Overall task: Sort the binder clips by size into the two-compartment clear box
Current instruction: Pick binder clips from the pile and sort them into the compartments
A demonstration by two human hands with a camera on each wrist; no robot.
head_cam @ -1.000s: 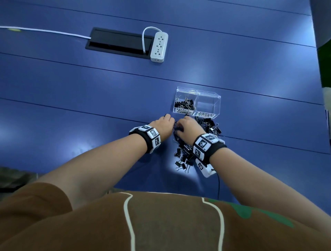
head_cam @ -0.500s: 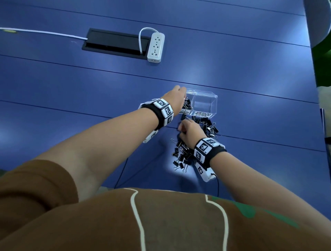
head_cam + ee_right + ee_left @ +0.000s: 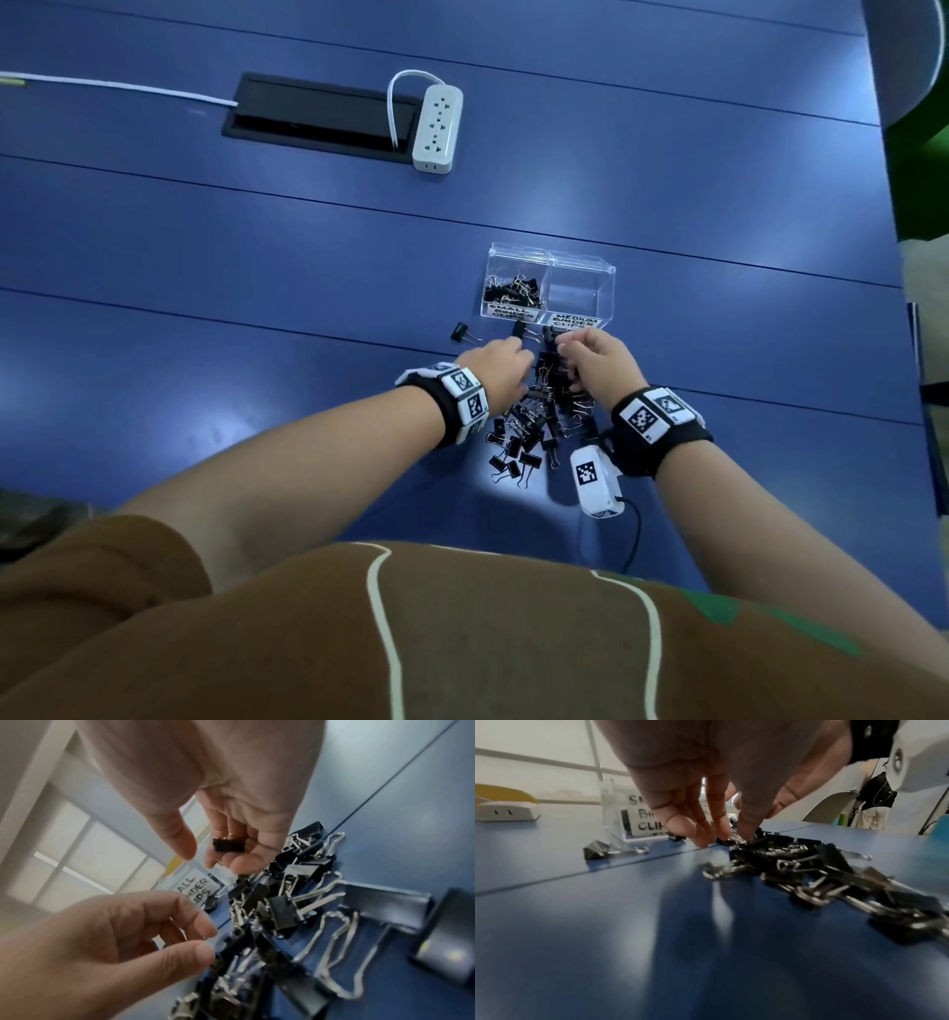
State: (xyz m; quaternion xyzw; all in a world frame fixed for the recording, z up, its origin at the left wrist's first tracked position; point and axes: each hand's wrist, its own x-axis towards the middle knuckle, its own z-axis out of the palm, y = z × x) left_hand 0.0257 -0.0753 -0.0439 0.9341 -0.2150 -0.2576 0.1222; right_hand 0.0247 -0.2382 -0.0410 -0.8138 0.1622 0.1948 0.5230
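The clear two-compartment box (image 3: 606, 277) stands on the blue table; its left half, labelled small, holds several black clips, and its right half, labelled medium, holds none. A pile of black binder clips (image 3: 534, 416) lies just in front of it. My right hand (image 3: 565, 349) hovers over the pile's far end, its curled fingers holding a small binder clip (image 3: 228, 844), thumb apart. My left hand (image 3: 524, 354) reaches down into the pile (image 3: 795, 858). Its fingertips (image 3: 706, 839) touch the clips, and the thumb and forefinger (image 3: 205, 925) stand slightly apart with nothing between them.
One stray clip (image 3: 458, 331) lies left of the box front. A white power strip (image 3: 437, 128) and a black cable hatch (image 3: 318, 118) sit at the back. The table's right edge (image 3: 904, 360) is close. A cable (image 3: 634, 539) runs from my right wrist camera.
My left hand has come back from over the box's small compartment down to the pile. My right hand has stayed at the pile's far end.
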